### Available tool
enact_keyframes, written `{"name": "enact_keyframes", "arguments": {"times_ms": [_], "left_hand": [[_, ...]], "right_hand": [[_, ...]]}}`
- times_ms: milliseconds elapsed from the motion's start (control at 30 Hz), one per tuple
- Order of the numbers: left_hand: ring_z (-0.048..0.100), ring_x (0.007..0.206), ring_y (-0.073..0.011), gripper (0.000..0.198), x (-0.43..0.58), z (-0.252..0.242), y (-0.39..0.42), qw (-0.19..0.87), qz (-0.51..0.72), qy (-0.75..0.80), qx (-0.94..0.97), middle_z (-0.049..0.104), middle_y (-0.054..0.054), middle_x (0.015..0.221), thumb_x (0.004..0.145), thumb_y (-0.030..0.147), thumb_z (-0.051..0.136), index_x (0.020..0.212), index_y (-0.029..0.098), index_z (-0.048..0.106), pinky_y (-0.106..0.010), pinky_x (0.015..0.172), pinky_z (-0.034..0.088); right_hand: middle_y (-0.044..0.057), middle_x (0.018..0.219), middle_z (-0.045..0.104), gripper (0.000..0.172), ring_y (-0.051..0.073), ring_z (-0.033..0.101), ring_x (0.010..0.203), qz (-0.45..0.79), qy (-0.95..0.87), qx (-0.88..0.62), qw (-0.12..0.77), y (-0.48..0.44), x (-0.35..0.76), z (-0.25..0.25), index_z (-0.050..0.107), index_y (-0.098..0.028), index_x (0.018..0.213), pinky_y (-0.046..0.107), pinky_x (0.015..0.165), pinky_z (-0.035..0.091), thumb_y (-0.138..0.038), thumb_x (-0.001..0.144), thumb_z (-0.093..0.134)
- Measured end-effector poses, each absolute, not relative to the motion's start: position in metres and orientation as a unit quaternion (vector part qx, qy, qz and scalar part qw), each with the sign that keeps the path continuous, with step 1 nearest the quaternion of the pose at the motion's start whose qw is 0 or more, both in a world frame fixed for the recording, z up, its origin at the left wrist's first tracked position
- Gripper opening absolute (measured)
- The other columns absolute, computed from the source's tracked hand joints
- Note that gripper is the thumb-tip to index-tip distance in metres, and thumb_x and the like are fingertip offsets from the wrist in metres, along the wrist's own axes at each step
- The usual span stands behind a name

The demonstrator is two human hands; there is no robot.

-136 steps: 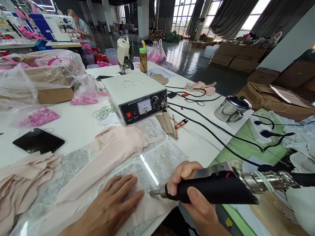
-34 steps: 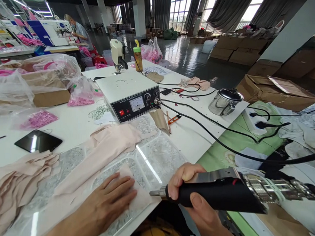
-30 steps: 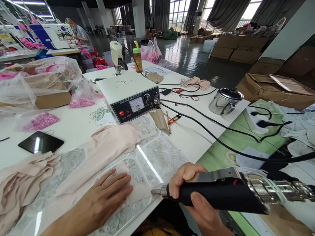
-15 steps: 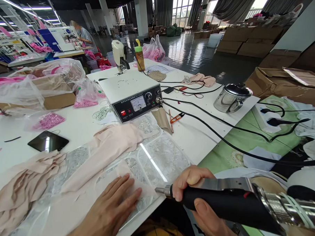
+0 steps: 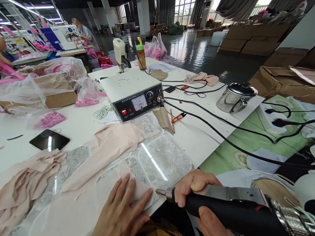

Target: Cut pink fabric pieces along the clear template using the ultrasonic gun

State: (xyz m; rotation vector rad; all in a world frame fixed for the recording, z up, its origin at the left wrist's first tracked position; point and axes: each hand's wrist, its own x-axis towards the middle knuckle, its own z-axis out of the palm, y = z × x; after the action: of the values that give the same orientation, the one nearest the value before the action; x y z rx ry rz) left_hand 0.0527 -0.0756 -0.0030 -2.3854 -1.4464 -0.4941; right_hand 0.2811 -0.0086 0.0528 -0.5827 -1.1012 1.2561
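Observation:
My left hand (image 5: 122, 214) lies flat with fingers spread on a pale pink fabric piece (image 5: 136, 186) at the table's near edge. My right hand (image 5: 195, 203) is wrapped round a black handheld tool (image 5: 231, 213) with a metal tip (image 5: 163, 192). The tip points left and sits just beside the fabric's right edge, close to my left fingertips. Under the fabric is a clear plastic sheet over lace patterns (image 5: 168, 156). A black cable (image 5: 224, 140) runs from a white control box (image 5: 135, 92) across the table toward the tool.
More pink fabric is piled at the left (image 5: 21, 185) and centre (image 5: 114, 144). A black phone (image 5: 49, 141), bags of pink rings (image 5: 50, 118), red snips (image 5: 178, 117), a steel pot (image 5: 235, 97) and a bottle (image 5: 142, 58) stand around. Another person works at a sewing machine (image 5: 64, 35) far left.
My view has shifted downward and closer. My left hand has slid toward the near edge, fingers spread wider on the fabric. The tool tip stays beside the fabric's right edge.

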Motion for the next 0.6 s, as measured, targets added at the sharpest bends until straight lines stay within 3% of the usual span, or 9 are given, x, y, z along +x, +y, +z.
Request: {"name": "enact_keyframes", "arguments": {"times_ms": [133,400,600], "left_hand": [[0.054,0.129,-0.0379,0.045,0.0520,-0.0002,-0.0747,0.167,-0.129,-0.488,-0.847,0.058,-0.014,0.132,0.103,0.052,0.049,0.146,0.037,0.054,-0.049,0.108,0.039],[0.046,0.133,-0.0379,0.066,0.0595,-0.0055,-0.0766,0.171,-0.151,-0.507,-0.831,0.054,-0.012,0.132,0.089,0.072,0.060,0.146,0.040,0.051,-0.047,0.109,0.034],[0.048,0.130,-0.0388,0.084,0.0570,0.0006,-0.0757,0.200,-0.111,-0.491,-0.841,0.054,-0.015,0.132,0.081,0.075,0.067,0.152,0.038,0.043,-0.046,0.107,0.037]], "right_hand": [[0.002,0.076,0.061,0.011,0.020,0.062,0.064,0.548,-0.505,-0.264,0.612,-0.0098,0.2833,0.0555,0.061,-0.031,0.099,0.036,0.060,0.051,-0.038,0.091,0.060],[0.000,0.074,0.058,0.014,0.017,0.059,0.055,0.520,-0.510,-0.221,0.649,-0.0041,0.2764,0.0482,0.060,-0.030,0.101,0.032,0.050,0.048,-0.040,0.092,0.059],[0.001,0.078,0.055,0.011,0.018,0.058,0.064,0.558,-0.449,-0.277,0.641,-0.0100,0.2762,0.0543,0.059,-0.029,0.095,0.035,0.061,0.050,-0.039,0.089,0.060]]}}
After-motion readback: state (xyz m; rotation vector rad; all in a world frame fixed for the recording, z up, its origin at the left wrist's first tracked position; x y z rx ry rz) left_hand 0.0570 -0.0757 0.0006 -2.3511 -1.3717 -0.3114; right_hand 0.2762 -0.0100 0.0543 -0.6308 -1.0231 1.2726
